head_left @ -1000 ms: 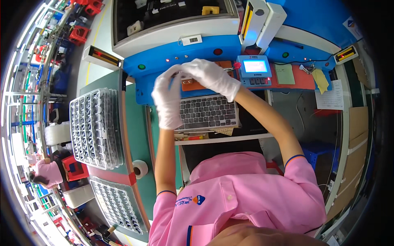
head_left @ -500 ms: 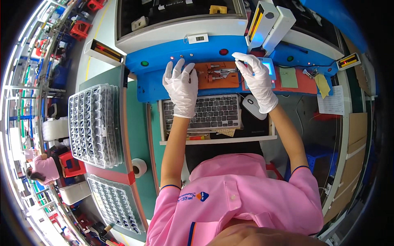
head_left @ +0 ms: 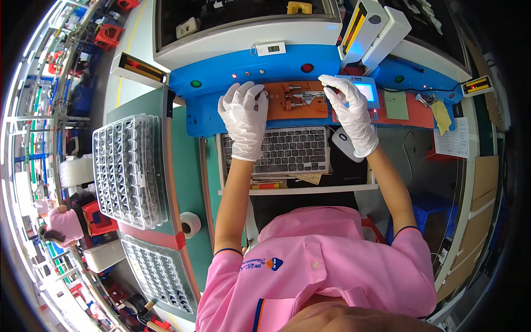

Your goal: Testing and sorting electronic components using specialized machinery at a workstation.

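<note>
My left hand (head_left: 243,120), in a white glove, is at the left end of the orange fixture plate (head_left: 301,114). Its fingers are bent together around a small dark part (head_left: 258,98), mostly hidden by the glove. At the plate's right end my gloved right hand (head_left: 352,116) has thumb and fingers curled in a pinch. Something small and dark shows between them, too little to name. Between the hands, metal clamp pieces (head_left: 301,99) and thin wires sit on the plate.
Below the plate, a keyboard (head_left: 293,149) and a white mouse (head_left: 345,145) lie on a pull-out tray. A small lit screen (head_left: 365,91) stands behind my right hand. Stacked clear trays (head_left: 130,171) are at the left. Light-barrier posts (head_left: 141,69) flank the blue machine base (head_left: 221,77).
My left fingers, more spread before, have drawn together around the small dark part. My right hand stays near the plate's right end, still pinched. The whole view has shifted slightly.
</note>
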A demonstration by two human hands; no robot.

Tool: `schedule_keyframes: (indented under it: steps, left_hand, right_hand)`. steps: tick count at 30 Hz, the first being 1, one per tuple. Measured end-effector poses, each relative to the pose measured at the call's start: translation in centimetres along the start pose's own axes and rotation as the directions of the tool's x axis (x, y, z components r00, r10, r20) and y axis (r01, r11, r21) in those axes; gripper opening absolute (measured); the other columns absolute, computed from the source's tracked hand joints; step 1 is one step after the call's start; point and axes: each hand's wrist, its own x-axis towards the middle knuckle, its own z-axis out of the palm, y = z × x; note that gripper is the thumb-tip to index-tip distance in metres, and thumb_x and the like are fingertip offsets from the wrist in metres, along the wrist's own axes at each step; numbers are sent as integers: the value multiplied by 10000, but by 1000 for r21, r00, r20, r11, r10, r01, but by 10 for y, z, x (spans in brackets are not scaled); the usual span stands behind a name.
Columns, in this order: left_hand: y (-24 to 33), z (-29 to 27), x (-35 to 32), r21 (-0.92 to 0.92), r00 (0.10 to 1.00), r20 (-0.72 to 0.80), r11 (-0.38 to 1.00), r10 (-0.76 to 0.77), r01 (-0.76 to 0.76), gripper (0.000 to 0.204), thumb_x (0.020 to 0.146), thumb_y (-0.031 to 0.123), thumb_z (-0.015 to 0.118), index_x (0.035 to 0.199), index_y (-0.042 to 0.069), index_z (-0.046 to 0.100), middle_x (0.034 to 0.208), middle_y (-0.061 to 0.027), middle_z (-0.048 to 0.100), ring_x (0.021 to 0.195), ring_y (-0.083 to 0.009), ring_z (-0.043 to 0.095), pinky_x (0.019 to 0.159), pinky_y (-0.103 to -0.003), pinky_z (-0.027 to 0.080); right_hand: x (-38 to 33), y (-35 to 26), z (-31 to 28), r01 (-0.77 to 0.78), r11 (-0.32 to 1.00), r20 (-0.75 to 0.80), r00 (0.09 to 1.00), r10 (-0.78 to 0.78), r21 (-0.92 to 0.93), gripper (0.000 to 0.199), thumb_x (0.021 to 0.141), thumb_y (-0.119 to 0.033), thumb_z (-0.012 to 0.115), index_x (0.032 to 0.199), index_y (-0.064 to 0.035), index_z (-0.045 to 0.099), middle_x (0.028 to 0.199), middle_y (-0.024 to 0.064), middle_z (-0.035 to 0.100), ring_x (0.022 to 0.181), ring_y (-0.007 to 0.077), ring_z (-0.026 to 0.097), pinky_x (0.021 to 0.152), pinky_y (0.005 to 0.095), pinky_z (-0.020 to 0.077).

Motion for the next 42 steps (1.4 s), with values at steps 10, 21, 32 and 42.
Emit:
schedule_keyframes:
  steps: [10,21,32,42]
  left_hand:
    - [12,-2,5,30,998,9,998,-56,55,398,825,147,747,1195,238,628,1282,-31,592,1285,-320,485,1079,-587,302]
    - [-48,13,241,-81,981,-36,978,189,-191,205,914,47,542,1066,83,674,1000,-146,692,910,-355,669,803,-430,547]
    - [-97,88,314,-178,941,277,973,195,-150,251,893,49,649,1141,60,686,1006,-153,701,873,-291,693,808,-359,555]
    - [-91,52,318,-562,919,-175,802,-353,202,249,865,25,744,1111,65,724,899,2,628,790,-74,573,715,-237,514]
  right_hand:
    - [15,-7,36,72,972,239,963,-126,223,322,925,0,668,1231,-98,643,1168,35,675,942,120,626,796,253,519]
    - [218,-8,77,168,850,-274,961,-28,499,220,902,7,668,1105,-75,690,1102,22,625,931,107,616,791,239,510]
    - [347,88,133,52,994,-365,927,-86,-101,199,855,-30,697,1052,-24,669,1046,157,671,898,276,681,832,338,534]
    - [337,67,142,94,959,103,992,-69,-266,187,898,-129,667,1078,-80,671,1121,148,658,1078,323,633,934,407,528]
